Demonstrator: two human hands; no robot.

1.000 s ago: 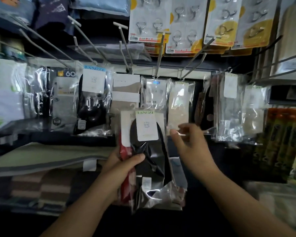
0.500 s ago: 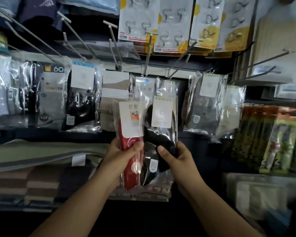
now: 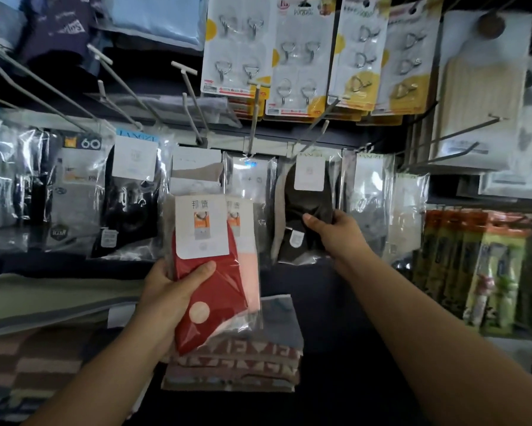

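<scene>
My left hand [image 3: 172, 298] grips a clear packet of red socks [image 3: 210, 281] with a white card, and a pink sock packet [image 3: 248, 272] sits right behind it in the same grip. My right hand [image 3: 330, 230] pinches a packet of black socks [image 3: 307, 207] with a white label, held up at the row of hanging packets, under a metal peg [image 3: 315, 130]. Whether that packet hangs on the peg I cannot tell.
Sock packets [image 3: 132, 192] hang in a row on pegs left and right. Carded metal hooks [image 3: 301, 56] hang above. Several bare pegs [image 3: 194, 99] jut out toward me. Folded patterned textiles [image 3: 234, 364] lie stacked below, and green and orange packs [image 3: 480, 265] stand at the right.
My right hand took the black sock packet off the bundle and carried it up and right to the hanging row. My left hand keeps the red and pink packets.
</scene>
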